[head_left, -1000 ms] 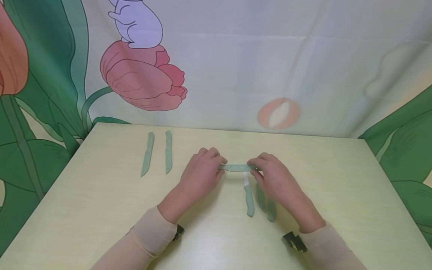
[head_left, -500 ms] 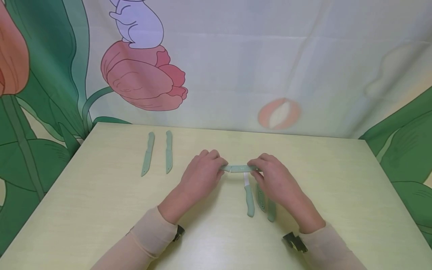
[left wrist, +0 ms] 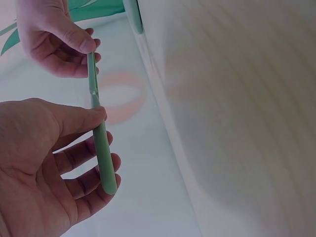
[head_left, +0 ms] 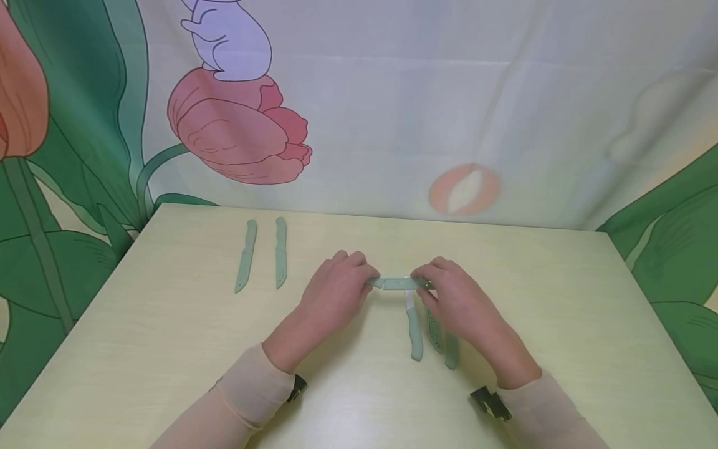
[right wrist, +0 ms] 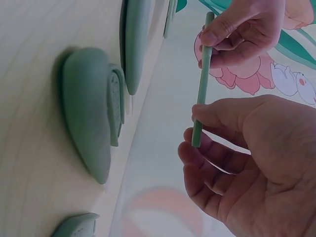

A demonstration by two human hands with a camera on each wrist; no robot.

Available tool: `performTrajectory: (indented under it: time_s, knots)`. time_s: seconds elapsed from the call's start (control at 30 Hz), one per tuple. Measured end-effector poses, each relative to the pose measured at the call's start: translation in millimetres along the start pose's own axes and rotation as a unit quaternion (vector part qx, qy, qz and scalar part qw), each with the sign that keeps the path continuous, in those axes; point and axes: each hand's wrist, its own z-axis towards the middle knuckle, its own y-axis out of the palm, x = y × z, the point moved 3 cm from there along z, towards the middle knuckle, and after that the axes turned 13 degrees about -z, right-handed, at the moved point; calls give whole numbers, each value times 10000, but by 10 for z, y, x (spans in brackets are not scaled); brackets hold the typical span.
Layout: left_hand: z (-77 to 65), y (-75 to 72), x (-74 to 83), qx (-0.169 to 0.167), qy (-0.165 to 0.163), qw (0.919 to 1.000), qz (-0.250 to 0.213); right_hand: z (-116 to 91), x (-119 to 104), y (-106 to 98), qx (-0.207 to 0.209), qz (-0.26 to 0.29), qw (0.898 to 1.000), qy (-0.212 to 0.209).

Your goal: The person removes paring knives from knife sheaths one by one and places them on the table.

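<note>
Knife (left wrist: 102, 145): handle end (left wrist: 109, 185) clear in left-wrist view, hidden from head.

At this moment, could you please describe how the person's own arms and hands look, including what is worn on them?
The left sleeve and the right sleeve are plain light beige, creased, and end near the wrists. Small, angular black pieces show at their inner edges: the left black piece and the right black piece. The left hand and right hand are bare, without visible gloves.

held knife (head_left: 397, 284): smooth matt plastic | tabletop (head_left: 168, 337): smooth, wood-grained | backdrop (head_left: 381, 112): creased cloth
</note>
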Motion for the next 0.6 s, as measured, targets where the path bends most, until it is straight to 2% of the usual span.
performTrajectory:
  time_s: [0.33,0.6]
  knots:
    - [-8,14,31,-98,-9,9999,47,-24,-41,-38,-95,-231,9997,-68]
    - [-30,18,115,-188,51,9998,87,-44,-148,-37,-65,-647,9971,-401]
